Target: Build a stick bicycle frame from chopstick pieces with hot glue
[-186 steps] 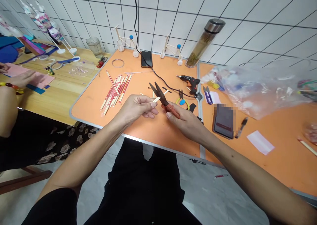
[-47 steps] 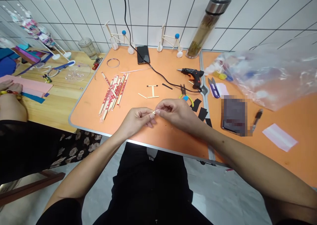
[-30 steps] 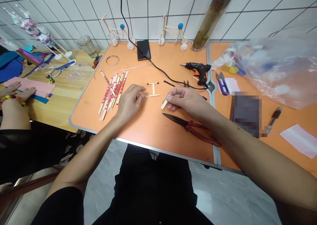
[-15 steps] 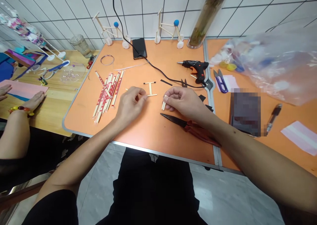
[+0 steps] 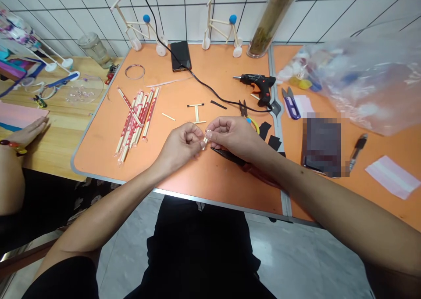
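Short pale wooden stick pieces [image 5: 204,146] are pinched between thumb and fingers of my right hand [image 5: 226,134]. My left hand [image 5: 184,142] is closed too, its thumb and fingertips at the lower end of these pieces; my fingers partly hide them. Just beyond my hands lies an H-shaped frame of small sticks [image 5: 196,113] with dark tips on its far bar. A single short stick [image 5: 168,116] rests to its left. Under my right wrist are large pliers [image 5: 230,155] with red handles, partly covered by my forearm.
Wrapped chopsticks [image 5: 138,117] lie at left. A black glue gun [image 5: 259,86] trails its cord across the table. Also there are a phone [image 5: 180,56], two stick bicycle models [image 5: 219,27], purple snips [image 5: 291,103] and a plastic bag [image 5: 368,84]. A co-worker's hand [image 5: 28,134] rests at far left.
My two hands have come together. My right hand has moved left with the stick pieces, and my left hand has moved right to meet them, uncovering the single stick.
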`<move>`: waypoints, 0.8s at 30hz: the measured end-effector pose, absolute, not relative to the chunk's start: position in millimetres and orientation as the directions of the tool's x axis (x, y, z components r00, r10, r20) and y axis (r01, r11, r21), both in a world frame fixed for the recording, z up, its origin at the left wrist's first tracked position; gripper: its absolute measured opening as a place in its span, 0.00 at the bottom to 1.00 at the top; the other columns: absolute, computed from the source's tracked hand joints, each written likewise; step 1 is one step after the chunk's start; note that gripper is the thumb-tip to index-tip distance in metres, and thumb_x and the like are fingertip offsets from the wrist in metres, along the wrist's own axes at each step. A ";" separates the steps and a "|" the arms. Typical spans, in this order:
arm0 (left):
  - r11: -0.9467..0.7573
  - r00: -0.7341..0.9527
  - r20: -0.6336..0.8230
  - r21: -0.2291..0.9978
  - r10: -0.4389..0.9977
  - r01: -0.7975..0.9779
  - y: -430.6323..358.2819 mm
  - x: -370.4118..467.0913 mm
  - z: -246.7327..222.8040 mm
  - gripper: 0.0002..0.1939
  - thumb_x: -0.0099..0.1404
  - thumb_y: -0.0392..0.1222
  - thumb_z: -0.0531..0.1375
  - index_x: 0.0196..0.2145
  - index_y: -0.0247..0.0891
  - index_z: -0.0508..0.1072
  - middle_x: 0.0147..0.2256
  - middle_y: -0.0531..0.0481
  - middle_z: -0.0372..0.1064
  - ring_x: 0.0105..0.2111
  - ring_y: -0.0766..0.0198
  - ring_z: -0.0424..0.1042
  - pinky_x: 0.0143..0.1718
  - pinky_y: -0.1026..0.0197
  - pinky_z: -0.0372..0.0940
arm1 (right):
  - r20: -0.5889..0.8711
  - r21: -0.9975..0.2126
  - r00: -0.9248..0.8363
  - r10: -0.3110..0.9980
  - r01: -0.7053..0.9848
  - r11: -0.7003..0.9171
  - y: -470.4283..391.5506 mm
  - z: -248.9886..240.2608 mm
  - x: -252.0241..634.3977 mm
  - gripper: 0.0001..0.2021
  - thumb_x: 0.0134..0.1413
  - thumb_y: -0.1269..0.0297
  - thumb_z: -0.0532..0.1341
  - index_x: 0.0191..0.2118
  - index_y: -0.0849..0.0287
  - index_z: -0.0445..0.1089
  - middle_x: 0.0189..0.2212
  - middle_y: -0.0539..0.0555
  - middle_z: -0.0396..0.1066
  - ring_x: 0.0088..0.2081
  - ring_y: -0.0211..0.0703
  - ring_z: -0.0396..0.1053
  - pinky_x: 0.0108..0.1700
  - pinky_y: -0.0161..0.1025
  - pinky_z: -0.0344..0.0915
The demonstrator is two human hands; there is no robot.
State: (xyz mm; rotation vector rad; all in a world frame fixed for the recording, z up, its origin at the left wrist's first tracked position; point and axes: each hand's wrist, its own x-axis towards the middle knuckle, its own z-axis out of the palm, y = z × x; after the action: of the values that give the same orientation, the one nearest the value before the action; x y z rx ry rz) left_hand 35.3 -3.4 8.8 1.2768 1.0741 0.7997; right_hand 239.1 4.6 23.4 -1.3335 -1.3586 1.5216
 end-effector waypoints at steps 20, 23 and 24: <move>-0.194 0.228 0.021 0.606 0.973 0.771 1.0 21.3 12.6 0.07 0.71 0.35 0.63 0.43 0.44 0.70 0.29 0.55 0.73 0.30 0.58 0.70 0.34 0.56 0.55 | -0.055 -0.464 -0.270 0.961 0.859 0.215 -1.4 31.3 254.1 0.13 0.71 0.56 0.66 0.53 0.57 0.80 0.44 0.56 0.84 0.43 0.50 0.78 0.38 0.42 0.59; -0.176 0.220 0.013 0.643 0.975 0.745 -3.5 16.3 13.9 0.06 0.71 0.38 0.65 0.44 0.45 0.71 0.30 0.56 0.73 0.30 0.59 0.71 0.34 0.57 0.55 | -0.068 -0.300 -0.263 0.962 0.925 0.232 -26.3 31.8 268.0 0.17 0.69 0.50 0.68 0.55 0.55 0.78 0.47 0.58 0.83 0.43 0.53 0.77 0.34 0.41 0.53; -0.172 0.217 0.012 0.652 0.976 0.739 -4.9 14.6 14.5 0.07 0.71 0.38 0.65 0.44 0.45 0.71 0.30 0.56 0.74 0.30 0.59 0.71 0.34 0.57 0.56 | -0.088 -0.266 -0.273 0.958 0.933 0.241 -33.6 31.9 271.8 0.17 0.69 0.51 0.69 0.55 0.55 0.78 0.48 0.58 0.83 0.43 0.53 0.78 0.33 0.41 0.52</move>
State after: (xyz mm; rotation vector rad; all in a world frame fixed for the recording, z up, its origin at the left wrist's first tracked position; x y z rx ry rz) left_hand 14.6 -4.9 14.5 1.9771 1.5782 0.5980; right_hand 271.8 -33.6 31.9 -1.8350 -2.3998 0.4083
